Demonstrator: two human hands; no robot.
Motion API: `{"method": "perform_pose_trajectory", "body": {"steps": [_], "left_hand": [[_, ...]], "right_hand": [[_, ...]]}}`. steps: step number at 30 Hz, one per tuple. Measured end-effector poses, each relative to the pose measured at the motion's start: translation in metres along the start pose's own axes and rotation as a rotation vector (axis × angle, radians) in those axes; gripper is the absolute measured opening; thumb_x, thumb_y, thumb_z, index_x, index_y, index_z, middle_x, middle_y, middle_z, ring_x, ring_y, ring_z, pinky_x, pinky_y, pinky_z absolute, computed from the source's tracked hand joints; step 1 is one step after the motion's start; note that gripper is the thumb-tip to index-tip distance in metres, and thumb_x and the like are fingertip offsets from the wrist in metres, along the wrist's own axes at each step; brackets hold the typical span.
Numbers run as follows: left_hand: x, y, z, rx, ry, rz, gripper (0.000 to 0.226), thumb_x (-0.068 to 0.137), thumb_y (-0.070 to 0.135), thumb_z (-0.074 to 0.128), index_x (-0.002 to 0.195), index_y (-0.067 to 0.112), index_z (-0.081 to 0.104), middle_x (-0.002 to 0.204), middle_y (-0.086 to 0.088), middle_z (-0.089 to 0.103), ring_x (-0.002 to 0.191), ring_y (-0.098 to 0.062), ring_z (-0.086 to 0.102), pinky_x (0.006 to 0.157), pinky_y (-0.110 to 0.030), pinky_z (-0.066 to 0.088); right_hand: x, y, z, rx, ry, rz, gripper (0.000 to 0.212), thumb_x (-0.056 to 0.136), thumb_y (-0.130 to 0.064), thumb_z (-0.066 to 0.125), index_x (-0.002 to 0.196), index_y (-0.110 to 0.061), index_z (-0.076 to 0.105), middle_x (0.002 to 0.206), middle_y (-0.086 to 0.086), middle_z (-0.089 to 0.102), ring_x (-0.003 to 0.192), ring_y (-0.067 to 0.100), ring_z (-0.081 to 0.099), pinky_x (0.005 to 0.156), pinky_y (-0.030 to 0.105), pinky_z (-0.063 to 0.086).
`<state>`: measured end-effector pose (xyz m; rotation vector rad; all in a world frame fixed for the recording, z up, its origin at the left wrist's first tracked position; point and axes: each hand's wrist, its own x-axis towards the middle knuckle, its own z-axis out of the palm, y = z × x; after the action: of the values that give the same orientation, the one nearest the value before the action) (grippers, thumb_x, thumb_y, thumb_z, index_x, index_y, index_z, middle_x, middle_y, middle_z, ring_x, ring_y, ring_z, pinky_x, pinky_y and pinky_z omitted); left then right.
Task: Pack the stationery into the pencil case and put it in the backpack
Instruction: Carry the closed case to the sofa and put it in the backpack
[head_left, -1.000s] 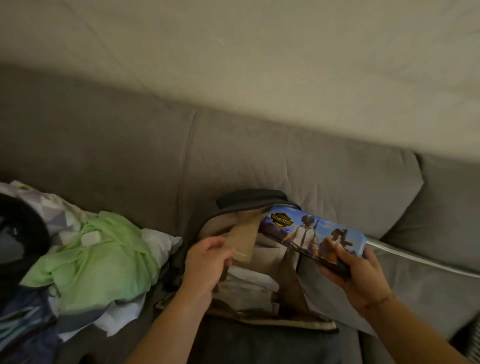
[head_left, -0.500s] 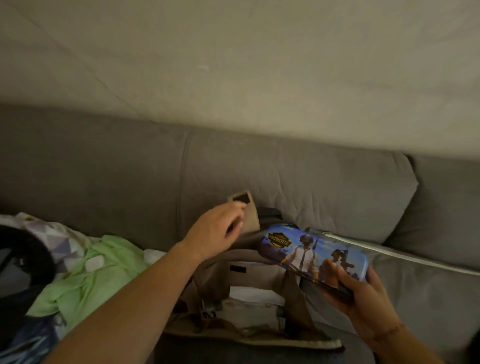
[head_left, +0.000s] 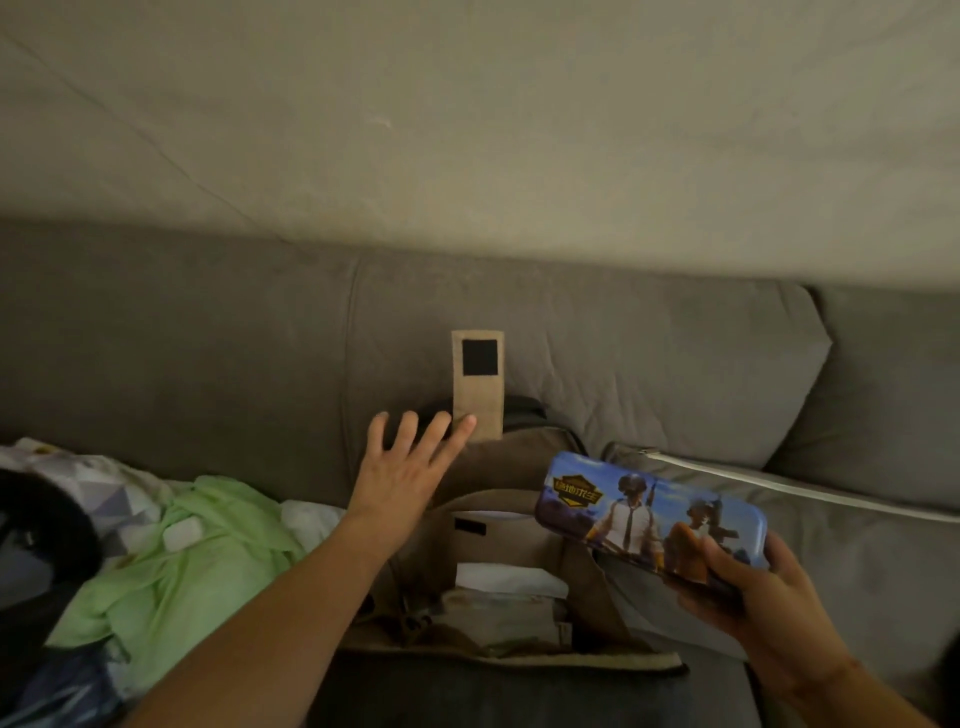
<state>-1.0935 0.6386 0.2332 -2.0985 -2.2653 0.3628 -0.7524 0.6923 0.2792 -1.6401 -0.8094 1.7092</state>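
Dim, warm indoor light, no visible source; wall (head_left: 467, 130) is the brightest area, sofa (head_left: 208, 338) falls dark grey. Shadows soft, deepest at bottom left. No glare. Whole frame is soft and noisy, fine detail smeared. Wide-angle bend curves the sofa back line. Right hand (head_left: 748, 597) slightly blurred near the edge.

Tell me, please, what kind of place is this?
Probably a living room at home: a grey sofa against a plain wall, and loose clothes piled on the seat beside an open backpack.
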Motion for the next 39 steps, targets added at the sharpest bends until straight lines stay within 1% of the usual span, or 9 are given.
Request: {"method": "perform_pose_trajectory", "body": {"steps": [4, 10, 14, 17, 19, 25, 29, 33, 39], "left_hand": [[-0.005, -0.004, -0.001, -0.015, -0.055, 0.040, 0.134, 0.065, 0.053, 0.075, 0.140, 0.029, -0.033, 0.158, -0.007, 0.002, 0.143, -0.039, 0.000, 0.107, -0.061, -0.014], [-0.015, -0.010, -0.019, -0.067, -0.082, 0.093, 0.138, 0.057, 0.072, 0.069, 0.139, 0.032, -0.034, 0.159, -0.004, -0.007, 0.144, -0.037, -0.011, 0.107, -0.062, -0.018], [-0.020, -0.013, -0.020, -0.099, -0.060, 0.103, 0.138, 0.055, 0.074, 0.069, 0.141, 0.032, -0.031, 0.159, -0.005, -0.003, 0.144, -0.037, -0.009, 0.106, -0.061, -0.018], [-0.020, -0.014, -0.017, -0.105, -0.060, 0.090, 0.138, 0.054, 0.074, 0.069, 0.140, 0.032, -0.032, 0.159, -0.005, -0.005, 0.144, -0.037, -0.010, 0.106, -0.062, -0.018], [-0.018, -0.014, -0.016, -0.108, -0.058, 0.086, 0.139, 0.054, 0.073, 0.070, 0.141, 0.033, -0.031, 0.159, -0.005, -0.005, 0.144, -0.037, -0.010, 0.107, -0.062, -0.017], [-0.013, -0.016, -0.010, -0.137, -0.055, 0.070, 0.141, 0.054, 0.072, 0.071, 0.138, 0.035, -0.035, 0.159, -0.004, -0.011, 0.143, -0.037, -0.016, 0.106, -0.063, -0.019], [-0.010, -0.018, -0.005, -0.138, -0.049, 0.068, 0.141, 0.053, 0.072, 0.071, 0.137, 0.035, -0.036, 0.159, -0.003, -0.012, 0.143, -0.037, -0.016, 0.108, -0.065, -0.017], [-0.009, -0.018, -0.003, -0.154, -0.021, 0.077, 0.141, 0.055, 0.071, 0.072, 0.138, 0.035, -0.035, 0.158, -0.002, -0.012, 0.143, -0.038, -0.014, 0.108, -0.066, -0.014], [-0.007, -0.017, 0.001, -0.147, 0.018, 0.089, 0.138, 0.057, 0.070, 0.071, 0.140, 0.033, -0.032, 0.159, -0.003, -0.008, 0.143, -0.039, -0.010, 0.105, -0.064, -0.017]], "right_hand": [[-0.004, -0.017, -0.001, -0.029, -0.026, -0.043, 0.048, 0.082, -0.012, 0.065, 0.126, -0.025, 0.052, 0.110, 0.012, 0.066, 0.092, 0.037, 0.067, 0.069, 0.047, 0.056], [-0.008, -0.055, 0.022, -0.385, -0.179, -0.359, 0.066, 0.049, -0.049, 0.086, 0.108, -0.034, 0.059, 0.098, -0.004, 0.073, 0.087, 0.017, 0.071, 0.064, 0.031, 0.060], [0.005, -0.062, 0.054, -0.783, -0.275, -0.726, 0.044, 0.073, -0.016, 0.080, 0.109, -0.027, 0.057, 0.090, -0.016, 0.070, 0.084, 0.001, 0.066, 0.072, 0.008, 0.049], [0.021, -0.056, 0.085, -1.054, -0.310, -1.054, 0.047, 0.074, -0.016, 0.079, 0.116, -0.017, 0.058, 0.099, -0.005, 0.061, 0.084, 0.010, 0.060, 0.072, 0.015, 0.046], [0.032, -0.046, 0.101, -1.235, -0.401, -1.168, 0.055, 0.072, -0.018, 0.076, 0.122, -0.017, 0.054, 0.106, 0.006, 0.056, 0.083, 0.023, 0.061, 0.068, 0.031, 0.052], [0.056, -0.004, 0.129, -1.562, -0.324, -1.464, 0.078, 0.053, -0.017, 0.089, 0.119, -0.017, 0.047, 0.095, 0.009, 0.068, 0.074, 0.028, 0.067, 0.061, 0.036, 0.055], [0.087, 0.026, 0.136, -1.799, -0.470, -1.325, 0.065, 0.053, -0.016, 0.088, 0.113, -0.019, 0.064, 0.094, 0.008, 0.072, 0.068, 0.029, 0.069, 0.049, 0.032, 0.053], [0.095, 0.034, 0.152, -1.921, -0.637, -0.815, 0.043, 0.094, -0.027, 0.053, 0.137, -0.026, 0.049, 0.134, 0.007, 0.056, 0.119, 0.028, 0.055, 0.093, 0.033, 0.044], [0.105, 0.044, 0.179, -2.250, -0.762, -0.557, 0.035, 0.100, -0.035, 0.040, 0.133, -0.030, 0.053, 0.131, 0.009, 0.055, 0.115, 0.031, 0.055, 0.095, 0.035, 0.046]]}}
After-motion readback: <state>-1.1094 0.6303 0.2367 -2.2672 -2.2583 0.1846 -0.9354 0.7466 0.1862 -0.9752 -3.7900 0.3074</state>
